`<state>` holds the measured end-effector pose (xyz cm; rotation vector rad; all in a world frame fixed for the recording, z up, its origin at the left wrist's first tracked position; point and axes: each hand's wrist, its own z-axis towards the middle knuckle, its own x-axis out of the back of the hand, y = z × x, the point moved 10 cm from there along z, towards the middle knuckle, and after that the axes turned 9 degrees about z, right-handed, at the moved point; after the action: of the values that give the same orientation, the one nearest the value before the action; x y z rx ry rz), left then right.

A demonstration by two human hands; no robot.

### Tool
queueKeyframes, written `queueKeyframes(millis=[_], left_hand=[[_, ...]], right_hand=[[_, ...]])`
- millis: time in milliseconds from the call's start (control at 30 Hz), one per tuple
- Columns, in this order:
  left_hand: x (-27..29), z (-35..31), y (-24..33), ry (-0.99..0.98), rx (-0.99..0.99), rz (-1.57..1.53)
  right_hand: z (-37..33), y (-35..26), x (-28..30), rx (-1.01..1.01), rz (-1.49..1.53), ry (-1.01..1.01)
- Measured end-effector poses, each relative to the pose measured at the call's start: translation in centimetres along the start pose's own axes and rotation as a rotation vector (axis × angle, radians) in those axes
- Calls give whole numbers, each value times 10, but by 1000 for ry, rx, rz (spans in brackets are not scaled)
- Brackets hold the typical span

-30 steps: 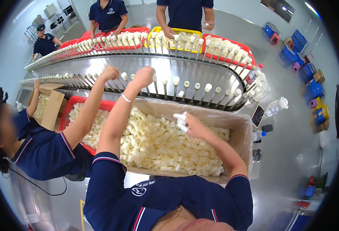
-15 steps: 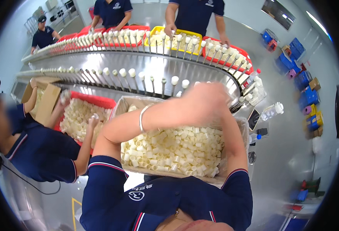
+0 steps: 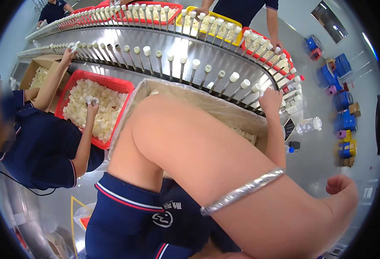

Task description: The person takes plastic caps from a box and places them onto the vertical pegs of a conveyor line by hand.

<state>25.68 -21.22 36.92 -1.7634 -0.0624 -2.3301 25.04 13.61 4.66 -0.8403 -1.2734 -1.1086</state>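
Observation:
My left arm, with a silver bracelet (image 3: 244, 192) on it, crosses the view from left to right, close to the camera. At its end my left hand (image 3: 343, 194) is raised at the lower right, bent at the wrist with curled fingers; nothing shows in it. Beyond the arm, my right hand (image 3: 270, 101) is closed at the near row of metal pegs, next to a white cap (image 3: 256, 87) on a peg. What its fingers grip is hidden. A plastic-lined carton (image 3: 144, 88) stands below, its short white plastic tubes (image 3: 246, 134) mostly covered by my arm.
A steel conveyor (image 3: 112, 36) with capped pegs curves across the back. At left, a co-worker (image 3: 39, 146) reaches over a red basket (image 3: 127, 82) of white pieces. Others stand behind a yellow basket (image 3: 237, 42). A clear jar (image 3: 309, 125) and dark phone (image 3: 288, 128) lie at right.
My hands were together above the carton; now they are apart. The left has swung toward the camera and lower right, while the right has come to the pegs. The view has shifted.

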Motion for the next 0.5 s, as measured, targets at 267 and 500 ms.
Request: queueKeyframes(millis=[267, 500], left_hand=[[-29, 8, 13, 5, -83, 130], [-49, 22, 13, 2, -102, 113]], right_hand=[[-115, -113, 5, 726, 422, 445], [-209, -235, -133, 950, 725, -452]])
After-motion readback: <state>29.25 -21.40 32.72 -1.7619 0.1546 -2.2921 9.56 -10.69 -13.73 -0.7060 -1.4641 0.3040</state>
